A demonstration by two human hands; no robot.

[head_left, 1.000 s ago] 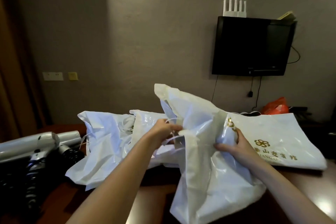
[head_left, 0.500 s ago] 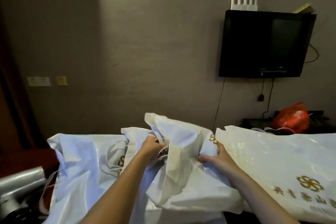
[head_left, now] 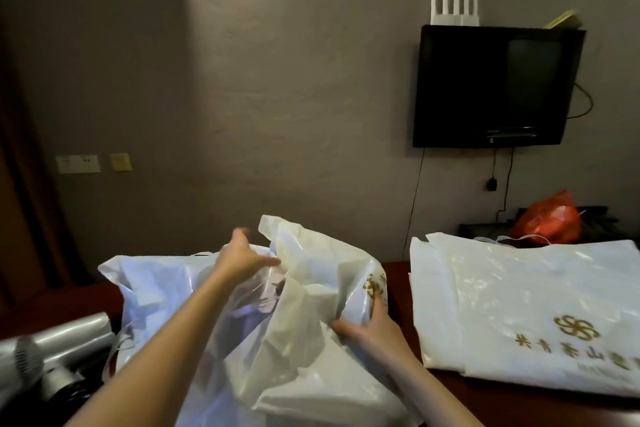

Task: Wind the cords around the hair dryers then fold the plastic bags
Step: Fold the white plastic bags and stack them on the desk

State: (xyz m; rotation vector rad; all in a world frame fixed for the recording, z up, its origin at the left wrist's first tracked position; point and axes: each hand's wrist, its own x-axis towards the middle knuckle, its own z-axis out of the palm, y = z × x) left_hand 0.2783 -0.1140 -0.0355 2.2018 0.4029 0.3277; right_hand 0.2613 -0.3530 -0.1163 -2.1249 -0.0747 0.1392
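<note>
Lying flat toward the right edge of the dark wooden table (head_left: 398, 291), a stack of white plastic bags (head_left: 526, 315) with gold print looks already folded, probably set there to keep finished work apart from the rest. At the middle of the table sits the crumpled bag (head_left: 311, 322) now in hand, puffed up and creased, with its gold logo turned toward the right; it appears to be held up off the surface so it can be shaken out and flattened before folding. Behind and left of it another loose white bag (head_left: 156, 281) lies rumpled, seemingly waiting its turn. At the table's left edge the silver hair dryers (head_left: 45, 354) rest together; whether their cords are fully wound cannot be told, since only a part of them shows.

The person's right hand (head_left: 370, 326) grips the bag's right side, fingers curled into a bunch of plastic just below the logo, likely to anchor it. The left hand (head_left: 242, 256) reaches over the bag's open top with fingers spread and blurred, the thumb touching the film; it seems to be going for the far rim, and it pinches nothing that can be made out.
</note>
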